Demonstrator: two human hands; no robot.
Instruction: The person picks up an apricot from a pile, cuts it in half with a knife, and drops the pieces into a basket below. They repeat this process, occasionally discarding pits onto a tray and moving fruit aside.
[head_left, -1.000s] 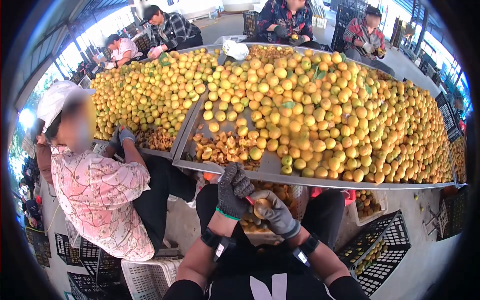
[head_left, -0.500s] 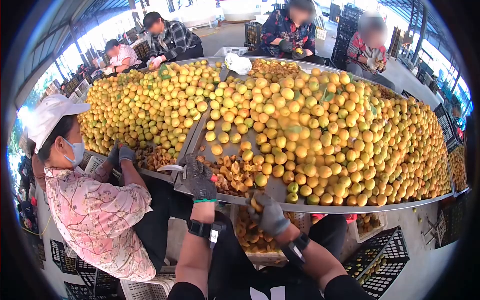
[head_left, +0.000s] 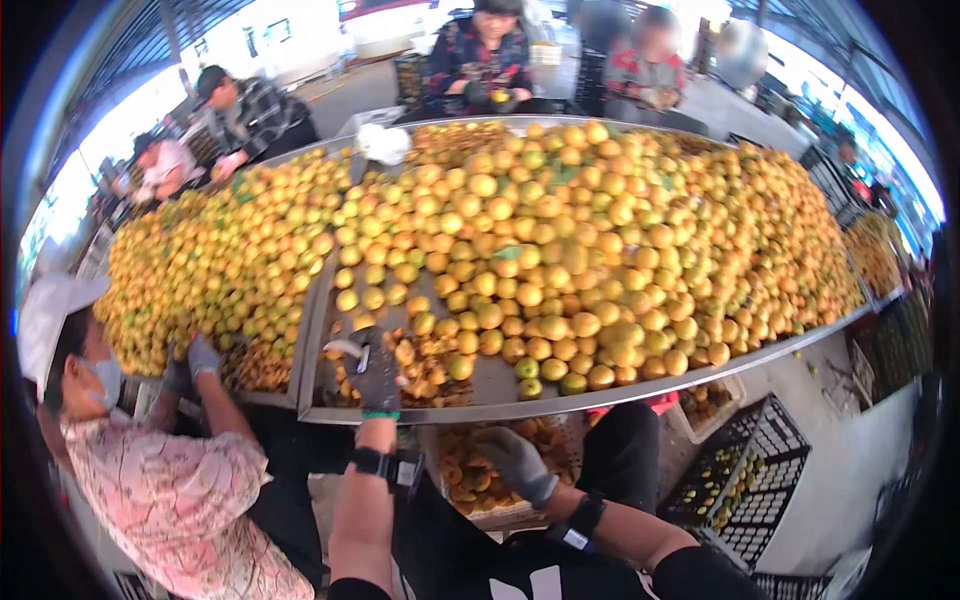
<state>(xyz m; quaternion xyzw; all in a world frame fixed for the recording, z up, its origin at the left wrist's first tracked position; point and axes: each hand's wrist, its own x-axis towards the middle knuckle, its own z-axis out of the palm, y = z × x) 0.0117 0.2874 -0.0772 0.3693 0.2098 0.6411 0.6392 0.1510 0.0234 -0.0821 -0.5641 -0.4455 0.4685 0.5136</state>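
Observation:
My left hand (head_left: pixel 372 372), in a dark grey glove, is closed at the near left corner of the metal table. A small curved knife (head_left: pixel 343 348) with a pale blade sticks out of its left side. Beside it lie split apricot pieces (head_left: pixel 428 362), and whole yellow-orange apricots (head_left: pixel 590 270) are heaped beyond. My right hand (head_left: pixel 515 465), gloved in grey, is below the table edge, over a crate of apricot halves (head_left: pixel 470 490). Its fingers point down and left, look loosely spread, and show no fruit in them.
A metal rim (head_left: pixel 520 408) borders the table, with a divider (head_left: pixel 318 300) on the left. A co-worker in a pink floral shirt (head_left: pixel 160 490) sits close on my left; other people sit across. Black crates (head_left: pixel 745 480) stand on the floor at right. A white bag (head_left: pixel 383 143) lies at the far edge.
My right hand has moved down from the table edge to over the crate, and the fruit piece it held no longer shows. My left hand stays near the split pieces. The view has swung right.

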